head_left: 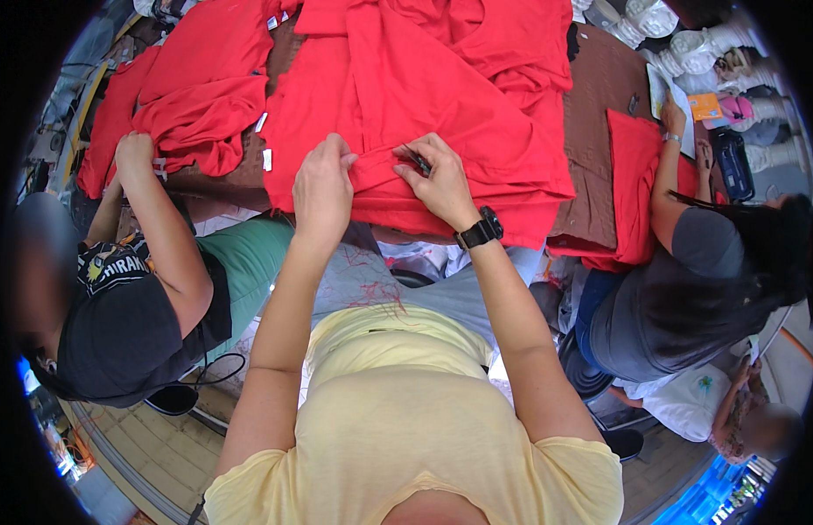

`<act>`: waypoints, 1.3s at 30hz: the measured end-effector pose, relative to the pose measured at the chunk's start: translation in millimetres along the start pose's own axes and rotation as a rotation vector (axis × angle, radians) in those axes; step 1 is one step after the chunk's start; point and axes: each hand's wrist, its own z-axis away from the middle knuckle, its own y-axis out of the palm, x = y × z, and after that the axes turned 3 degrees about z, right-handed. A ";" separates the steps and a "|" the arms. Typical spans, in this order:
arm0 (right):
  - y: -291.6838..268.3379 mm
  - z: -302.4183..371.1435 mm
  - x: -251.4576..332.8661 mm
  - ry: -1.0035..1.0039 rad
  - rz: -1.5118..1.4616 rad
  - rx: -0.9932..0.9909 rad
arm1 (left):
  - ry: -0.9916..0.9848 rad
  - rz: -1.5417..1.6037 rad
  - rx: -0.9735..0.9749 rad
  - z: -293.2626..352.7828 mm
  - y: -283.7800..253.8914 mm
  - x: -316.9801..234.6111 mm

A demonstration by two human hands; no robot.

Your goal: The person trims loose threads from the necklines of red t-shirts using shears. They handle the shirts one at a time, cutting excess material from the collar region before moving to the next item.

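A large red garment (441, 96) lies spread over the table in front of me, its near edge hanging over the side. My left hand (325, 188) pinches the cloth near that edge, fingertips closed on a fold. Just to the right, my right hand (439, 179) holds a small dark tool, which looks like thread snips (418, 161), between thumb and fingers. Its tips point toward the cloth by my left hand. Most of the tool is hidden in the palm. Red thread ends (380, 293) are scattered over my lap.
The brown-covered table (597, 131) also bears red garments (205, 79) at the left. A person on the left (153, 271) handles those. On the right another person (686, 262) holds a paper beside a red piece (635, 166). Large white cones (712, 39) stand at the far right.
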 end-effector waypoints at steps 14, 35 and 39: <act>0.3 -0.6 2.3 -0.007 0.001 0.017 | 0.192 -0.133 0.166 -22.0 20.6 9.2; 5.6 22.6 55.9 0.481 -0.581 0.234 | -0.223 0.679 0.097 17.7 8.5 18.9; 26.4 25.7 51.5 0.606 -0.646 0.323 | -0.208 0.735 0.095 19.9 11.1 22.7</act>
